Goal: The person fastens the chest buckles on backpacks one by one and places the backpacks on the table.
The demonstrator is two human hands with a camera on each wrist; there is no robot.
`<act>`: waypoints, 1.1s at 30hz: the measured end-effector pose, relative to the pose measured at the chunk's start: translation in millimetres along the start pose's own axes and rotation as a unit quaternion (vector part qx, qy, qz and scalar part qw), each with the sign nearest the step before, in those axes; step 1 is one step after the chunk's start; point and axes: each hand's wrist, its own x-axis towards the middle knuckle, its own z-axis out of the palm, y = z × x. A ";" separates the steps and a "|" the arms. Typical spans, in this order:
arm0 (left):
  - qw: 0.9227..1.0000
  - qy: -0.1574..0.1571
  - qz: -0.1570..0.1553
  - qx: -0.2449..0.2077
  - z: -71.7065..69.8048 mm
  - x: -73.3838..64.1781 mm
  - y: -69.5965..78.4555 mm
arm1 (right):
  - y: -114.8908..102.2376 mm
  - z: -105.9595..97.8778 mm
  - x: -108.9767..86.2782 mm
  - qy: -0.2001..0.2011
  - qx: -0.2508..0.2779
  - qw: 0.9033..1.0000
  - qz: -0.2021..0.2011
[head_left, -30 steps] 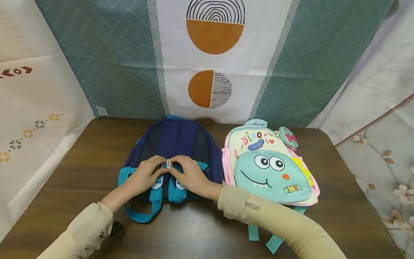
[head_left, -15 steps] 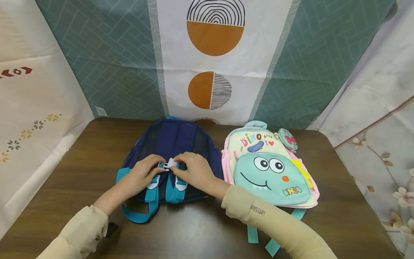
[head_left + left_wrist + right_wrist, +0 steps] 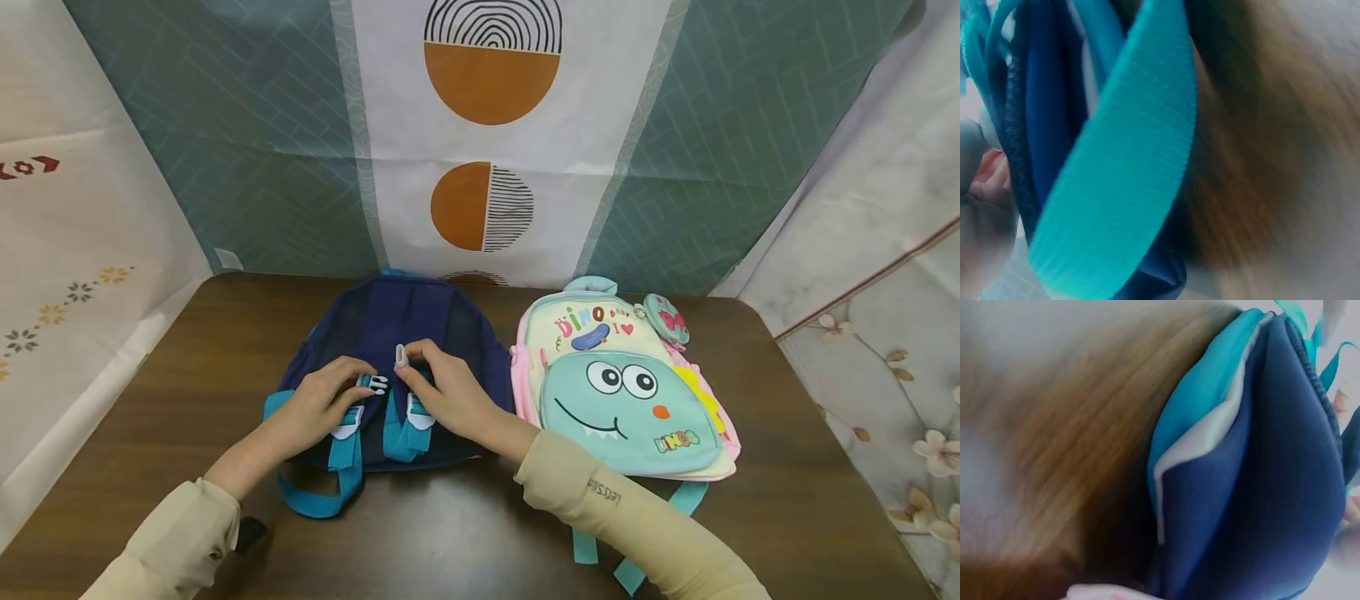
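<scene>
A navy backpack (image 3: 407, 321) lies with its turquoise straps (image 3: 344, 457) facing up. In the head view my left hand (image 3: 321, 403) pinches the pronged half of a white side-release buckle (image 3: 378, 384). The socket half (image 3: 401, 356) is between the thumb and fingers of my right hand (image 3: 453, 393), standing upright a little higher. A small gap separates the two halves. Both wrist views are blurred: a turquoise strap (image 3: 1125, 162) fills the left one, and the backpack's navy side (image 3: 1285, 456) the right one. The buckle cannot be made out there.
A cream, pink and mint dinosaur backpack (image 3: 630, 408) lies against the navy one's right side, its mint straps trailing toward the front. A small dark object (image 3: 250, 533) sits by my left sleeve. Patterned cloth (image 3: 292, 125) hangs behind the wooden table (image 3: 787, 433).
The buckle halves were close together between my hands a second ago, then tilted with part of the prongs showing. Now they are apart, my left hand slightly left and the right-hand half raised upright.
</scene>
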 end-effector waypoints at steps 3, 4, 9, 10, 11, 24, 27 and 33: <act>1.000 0.007 -0.022 -0.007 -3.3 1.4 -0.2 | 1.3 -0.7 -1.3 -0.014 -0.036 0.999 0.007; 0.999 0.008 -0.033 -0.010 -4.4 1.1 -0.3 | 1.1 -0.5 -1.9 -0.015 -0.055 0.998 0.007; 0.998 0.000 -0.048 -0.027 -7.2 3.2 2.9 | 1.0 3.1 -5.2 -0.007 -0.106 0.994 0.012; 0.998 -0.002 -0.049 -0.031 -7.2 3.6 3.6 | 1.0 4.2 -6.0 -0.005 -0.106 0.994 0.014; 0.998 -0.003 -0.048 -0.033 -7.4 4.0 4.4 | 1.0 5.3 -6.7 -0.004 -0.105 0.994 0.015; 0.997 -0.044 -0.048 -0.048 -1.5 1.6 4.7 | 1.3 6.7 -3.5 -0.028 -0.186 0.982 0.009; 0.997 -0.049 -0.035 -0.041 -0.2 2.5 5.5 | -0.8 6.1 -1.1 -0.047 -0.182 0.982 0.015; 0.997 -0.044 -0.054 -0.033 -2.2 2.2 5.5 | -3.1 2.9 1.2 -0.083 -0.131 0.988 0.013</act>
